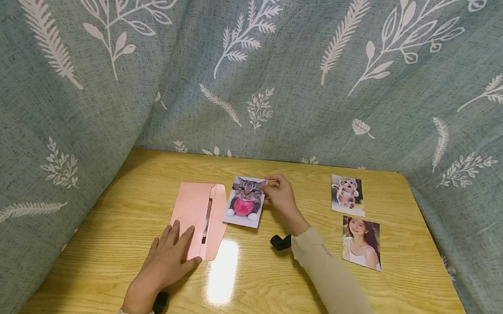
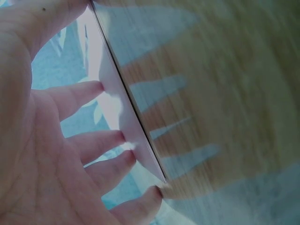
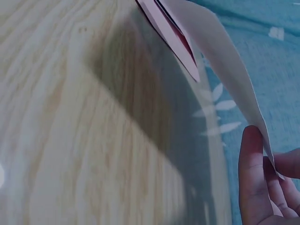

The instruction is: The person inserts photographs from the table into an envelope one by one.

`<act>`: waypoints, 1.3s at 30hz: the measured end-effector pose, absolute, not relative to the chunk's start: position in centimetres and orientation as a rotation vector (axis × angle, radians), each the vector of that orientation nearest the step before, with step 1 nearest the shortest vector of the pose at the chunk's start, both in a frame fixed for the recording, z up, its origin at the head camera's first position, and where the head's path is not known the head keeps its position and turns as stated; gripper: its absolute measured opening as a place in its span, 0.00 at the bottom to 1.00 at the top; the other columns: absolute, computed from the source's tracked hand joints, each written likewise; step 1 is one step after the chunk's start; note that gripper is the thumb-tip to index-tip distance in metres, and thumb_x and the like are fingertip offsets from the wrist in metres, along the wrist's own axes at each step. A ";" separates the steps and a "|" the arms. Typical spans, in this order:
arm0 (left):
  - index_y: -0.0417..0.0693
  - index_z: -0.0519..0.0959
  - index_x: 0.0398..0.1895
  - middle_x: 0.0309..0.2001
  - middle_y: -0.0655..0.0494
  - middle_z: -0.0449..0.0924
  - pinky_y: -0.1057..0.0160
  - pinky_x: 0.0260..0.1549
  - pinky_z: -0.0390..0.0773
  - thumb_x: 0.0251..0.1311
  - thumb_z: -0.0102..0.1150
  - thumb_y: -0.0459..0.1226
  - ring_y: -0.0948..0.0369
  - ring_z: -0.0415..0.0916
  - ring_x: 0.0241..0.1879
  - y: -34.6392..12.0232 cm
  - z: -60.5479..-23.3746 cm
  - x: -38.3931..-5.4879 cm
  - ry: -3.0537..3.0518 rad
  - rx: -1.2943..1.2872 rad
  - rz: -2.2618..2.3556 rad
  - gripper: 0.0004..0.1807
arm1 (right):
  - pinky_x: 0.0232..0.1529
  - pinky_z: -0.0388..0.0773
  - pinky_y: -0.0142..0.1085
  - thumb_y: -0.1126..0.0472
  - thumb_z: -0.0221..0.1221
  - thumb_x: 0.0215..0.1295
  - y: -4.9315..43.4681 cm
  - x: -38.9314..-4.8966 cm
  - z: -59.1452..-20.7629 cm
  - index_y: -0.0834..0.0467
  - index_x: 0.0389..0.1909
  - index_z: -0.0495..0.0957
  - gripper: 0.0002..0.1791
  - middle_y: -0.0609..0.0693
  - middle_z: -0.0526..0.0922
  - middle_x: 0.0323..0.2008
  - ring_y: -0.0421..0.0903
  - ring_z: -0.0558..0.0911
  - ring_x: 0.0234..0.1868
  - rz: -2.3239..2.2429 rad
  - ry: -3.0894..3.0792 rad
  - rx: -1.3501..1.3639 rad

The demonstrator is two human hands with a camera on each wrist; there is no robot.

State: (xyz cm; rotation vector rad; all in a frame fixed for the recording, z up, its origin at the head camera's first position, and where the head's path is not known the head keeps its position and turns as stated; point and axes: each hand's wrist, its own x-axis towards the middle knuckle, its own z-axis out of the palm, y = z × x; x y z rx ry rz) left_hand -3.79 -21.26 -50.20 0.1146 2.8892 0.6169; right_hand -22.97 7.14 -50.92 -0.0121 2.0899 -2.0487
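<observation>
A pink envelope lies on the table with its flap side toward the right, and a narrow dark strip shows along its opening. My left hand rests on its lower left part, fingers spread and fairly straight; the left wrist view shows the fingertips touching it. Between thumb and fingers, my right hand pinches the right edge of a cat photo, a cat with a round pink-red thing. The photo's left edge overlaps the envelope's flap. In the right wrist view its pale back stands tilted and slightly bent.
Two more photos lie at the right: a kitten photo and, below it, a photo of a person in a white top. Leaf-patterned curtains hang behind and at both sides of the wooden table.
</observation>
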 end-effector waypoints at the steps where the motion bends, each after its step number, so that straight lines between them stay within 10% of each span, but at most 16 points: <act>1: 0.45 0.59 0.78 0.76 0.28 0.44 0.27 0.65 0.44 0.64 0.64 0.52 0.33 0.40 0.74 -21.3 -50.2 -3.8 2.889 0.115 0.618 0.44 | 0.26 0.82 0.38 0.72 0.57 0.69 6.9 -22.9 -50.9 0.71 0.61 0.69 0.21 0.57 0.79 0.37 0.45 0.81 0.27 -2.053 2.087 -0.011; 39: 0.45 0.61 0.77 0.75 0.27 0.47 0.27 0.65 0.46 0.62 0.66 0.53 0.32 0.43 0.74 -21.2 -50.2 -3.8 2.923 0.121 0.601 0.44 | 0.26 0.85 0.42 0.71 0.55 0.69 2.3 -21.3 -52.4 0.69 0.56 0.72 0.16 0.58 0.81 0.37 0.45 0.81 0.25 -1.995 2.063 -0.050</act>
